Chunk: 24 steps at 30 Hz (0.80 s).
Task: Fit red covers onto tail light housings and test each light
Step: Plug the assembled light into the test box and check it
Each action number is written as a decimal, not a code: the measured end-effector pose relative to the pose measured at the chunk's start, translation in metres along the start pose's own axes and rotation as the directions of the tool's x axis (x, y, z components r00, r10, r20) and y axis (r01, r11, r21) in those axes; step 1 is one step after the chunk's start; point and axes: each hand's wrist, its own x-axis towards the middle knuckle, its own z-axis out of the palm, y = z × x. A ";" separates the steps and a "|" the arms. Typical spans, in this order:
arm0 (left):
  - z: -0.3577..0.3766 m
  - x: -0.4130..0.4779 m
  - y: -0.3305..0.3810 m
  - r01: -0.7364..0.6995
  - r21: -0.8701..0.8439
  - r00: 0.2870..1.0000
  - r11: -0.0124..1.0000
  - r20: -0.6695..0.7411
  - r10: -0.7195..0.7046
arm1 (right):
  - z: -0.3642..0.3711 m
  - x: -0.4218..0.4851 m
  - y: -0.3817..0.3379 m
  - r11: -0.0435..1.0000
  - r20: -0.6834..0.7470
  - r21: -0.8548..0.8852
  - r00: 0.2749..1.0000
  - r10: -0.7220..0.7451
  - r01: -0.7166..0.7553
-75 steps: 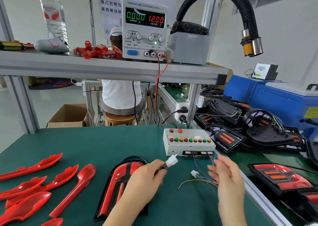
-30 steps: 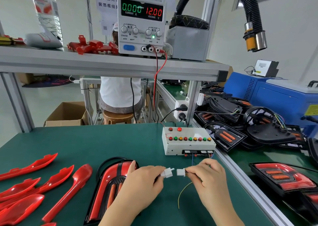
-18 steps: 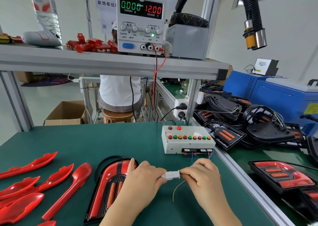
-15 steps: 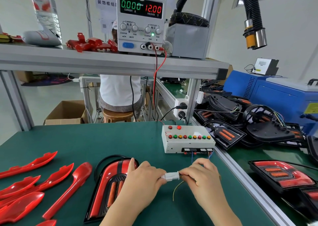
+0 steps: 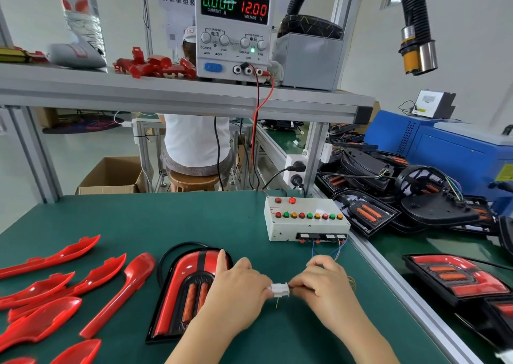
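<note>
Hands sat close on the green mat (image 5: 166,219): left hand (image 5: 236,294) and right hand (image 5: 324,288) each pinched one end of a joined white plug (image 5: 279,290). The tail light (image 5: 183,288) lay under the left hand, with loose red covers (image 5: 116,294) to its left. Beyond, mat ran to the test box (image 5: 305,222). A metal rail (image 5: 388,275) edged the right side, and a shelf (image 5: 166,91) crossed overhead.

Bright and even, lit softly from overhead, with only thin, faint shadows beneath the red covers (image 5: 119,294) on the green surface (image 5: 194,219). Small white glints on the glossy tail light (image 5: 191,269); sharp, glowing digits on the power supply (image 5: 233,30). Strongly bowed toward the edges by the wide lens, most plainly along the shelf (image 5: 166,91), and slightly soft in the corners.
</note>
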 end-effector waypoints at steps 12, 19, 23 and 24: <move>0.006 0.002 0.005 -0.041 0.031 0.999 0.999 -0.006 0.041 | 0.004 0.002 0.005 0.983 0.090 0.153 0.992 0.087 -0.101; 0.006 0.003 0.008 -0.060 0.042 0.998 0.997 0.001 0.060 | 0.005 0.003 0.007 0.982 0.114 0.150 0.989 0.094 -0.110; 0.006 0.003 0.007 -0.071 0.073 0.998 0.995 0.002 0.071 | 0.007 0.003 0.008 0.977 0.121 0.168 0.987 0.109 -0.129; 0.005 0.003 0.007 -0.062 0.062 0.998 0.996 -0.001 0.062 | 0.008 0.004 0.008 0.977 0.119 0.169 0.986 0.113 -0.132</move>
